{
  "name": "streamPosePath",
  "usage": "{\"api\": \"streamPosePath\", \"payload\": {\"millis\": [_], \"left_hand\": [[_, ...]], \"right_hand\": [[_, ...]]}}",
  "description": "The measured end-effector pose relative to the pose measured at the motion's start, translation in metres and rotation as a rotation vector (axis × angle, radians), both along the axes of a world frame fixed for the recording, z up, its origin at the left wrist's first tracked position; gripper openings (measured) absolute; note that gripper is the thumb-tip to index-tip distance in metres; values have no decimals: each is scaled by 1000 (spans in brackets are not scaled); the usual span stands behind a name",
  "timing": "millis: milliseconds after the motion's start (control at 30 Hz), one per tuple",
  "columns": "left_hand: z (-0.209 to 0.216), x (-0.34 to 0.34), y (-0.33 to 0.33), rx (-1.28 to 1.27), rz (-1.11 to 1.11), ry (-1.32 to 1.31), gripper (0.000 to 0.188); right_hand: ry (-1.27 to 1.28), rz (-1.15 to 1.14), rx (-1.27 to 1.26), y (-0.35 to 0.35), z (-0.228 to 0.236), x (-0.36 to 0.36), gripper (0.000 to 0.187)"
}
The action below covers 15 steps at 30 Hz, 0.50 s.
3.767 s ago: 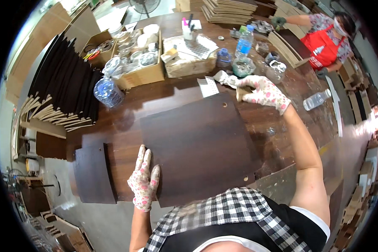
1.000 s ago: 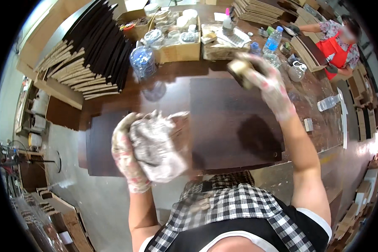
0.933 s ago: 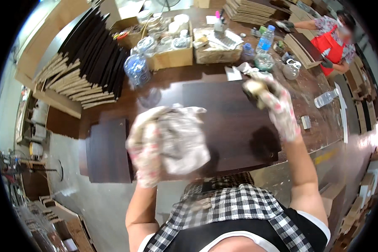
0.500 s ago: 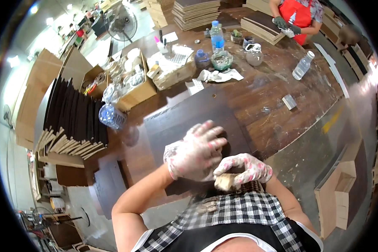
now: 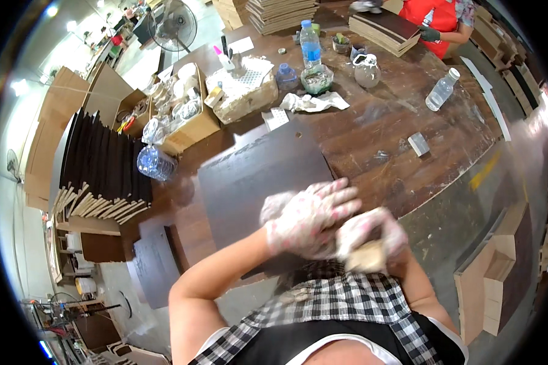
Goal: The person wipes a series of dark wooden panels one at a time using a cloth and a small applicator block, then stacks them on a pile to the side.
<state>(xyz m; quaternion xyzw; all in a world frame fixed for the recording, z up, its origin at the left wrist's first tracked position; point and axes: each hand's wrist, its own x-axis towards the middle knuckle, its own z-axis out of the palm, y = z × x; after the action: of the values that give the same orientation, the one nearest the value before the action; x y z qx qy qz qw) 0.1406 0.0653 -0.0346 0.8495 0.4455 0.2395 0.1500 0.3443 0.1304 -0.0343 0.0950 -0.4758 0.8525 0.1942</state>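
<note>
A dark flat board (image 5: 259, 173) lies on the brown worktable (image 5: 402, 109) in front of me. My left hand (image 5: 310, 220), in a white glove with pink spots, is over the board's near right part with its fingers stretched out. Whether it touches the board I cannot tell. Close beside it, my right hand (image 5: 380, 231), gloved the same way, is closed around a small beige block (image 5: 366, 258) near the table's front edge. Motion blurs this hand and the block, so its exact kind does not show.
Upright dark panels (image 5: 103, 164) stand packed at the left, by a large clear bottle (image 5: 156, 163). A cardboard box (image 5: 192, 131), a blue-labelled bottle (image 5: 311, 47) and a grey block (image 5: 418, 145) are on the table. Across it, a person in a red apron (image 5: 429, 21) handles stacked boards (image 5: 380, 36).
Both my hands have moved right, the right one carrying the beige block. My left hand shows less of the board covered. The person's gloved hands across the table have moved apart over the stack.
</note>
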Motion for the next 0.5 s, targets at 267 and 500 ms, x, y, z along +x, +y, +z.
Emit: {"api": "streamPosePath", "payload": {"millis": [267,500], "left_hand": [[17,-78,-195,1,582,155,45],[-44,-143,-279,-49,1498,-889,27]], "right_hand": [[-174,-536,-71,35,-23,21,65],[-584,-755,346,2,22,-24,40]]}}
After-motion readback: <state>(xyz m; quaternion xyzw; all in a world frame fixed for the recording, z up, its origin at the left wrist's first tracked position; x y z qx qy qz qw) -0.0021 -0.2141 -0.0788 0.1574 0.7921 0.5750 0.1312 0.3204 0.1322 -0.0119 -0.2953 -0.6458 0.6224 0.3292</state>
